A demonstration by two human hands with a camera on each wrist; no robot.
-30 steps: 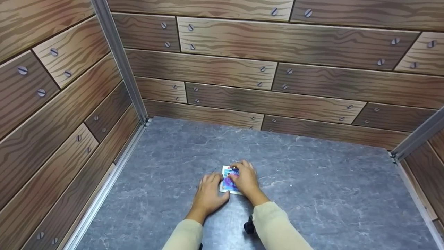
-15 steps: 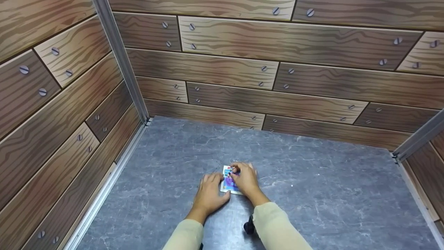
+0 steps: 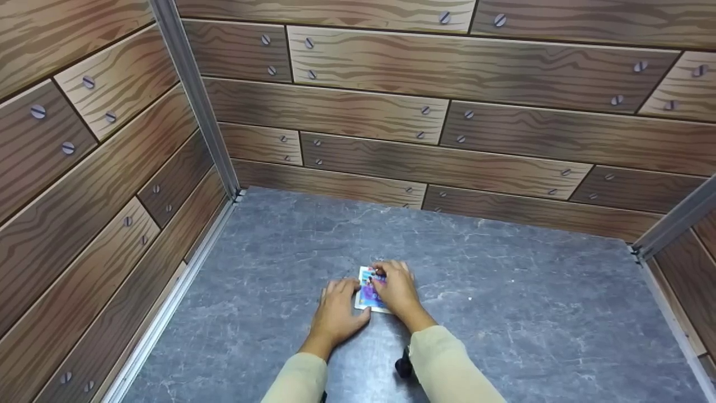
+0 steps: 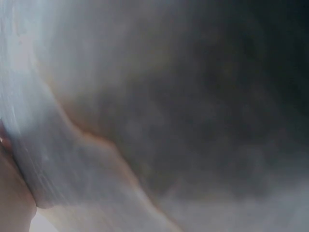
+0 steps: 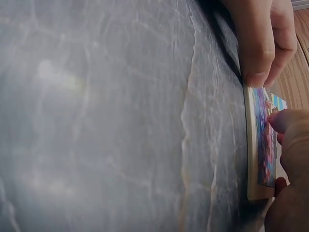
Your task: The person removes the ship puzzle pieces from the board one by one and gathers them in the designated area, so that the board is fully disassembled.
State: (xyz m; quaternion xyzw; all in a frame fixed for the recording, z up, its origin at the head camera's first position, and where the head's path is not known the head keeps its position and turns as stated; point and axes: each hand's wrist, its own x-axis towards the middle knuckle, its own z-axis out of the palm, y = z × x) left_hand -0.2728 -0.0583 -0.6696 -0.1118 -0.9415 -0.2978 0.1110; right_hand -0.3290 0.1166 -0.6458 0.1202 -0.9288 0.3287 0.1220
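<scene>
A small, brightly coloured picture puzzle (image 3: 369, 299) with a pale rim lies flat on the grey marbled surface. At its left side my left hand (image 3: 335, 316) grips the near left corner, fingertips on the left edge and thumb on the near edge. My right hand (image 3: 398, 288) covers the right part of the picture. Its bent thumb and forefinger meet over the upper part, pinching what looks like a small puzzle piece, mostly hidden. In the right wrist view the right thumb (image 5: 285, 121) touches the picture, and the puzzle's thick pale edge (image 5: 252, 145) shows.
Wood-print walls (image 3: 358, 101) with metal corner posts (image 3: 196, 101) enclose the surface at the back and both sides. A black knob-like object (image 3: 403, 366) sits beside the right sleeve. The left wrist view is mostly blurred grey surface (image 4: 72, 169).
The right fingers shift slightly over the upper part of the puzzle and bend closer together. The left hand and the puzzle stay in place.
</scene>
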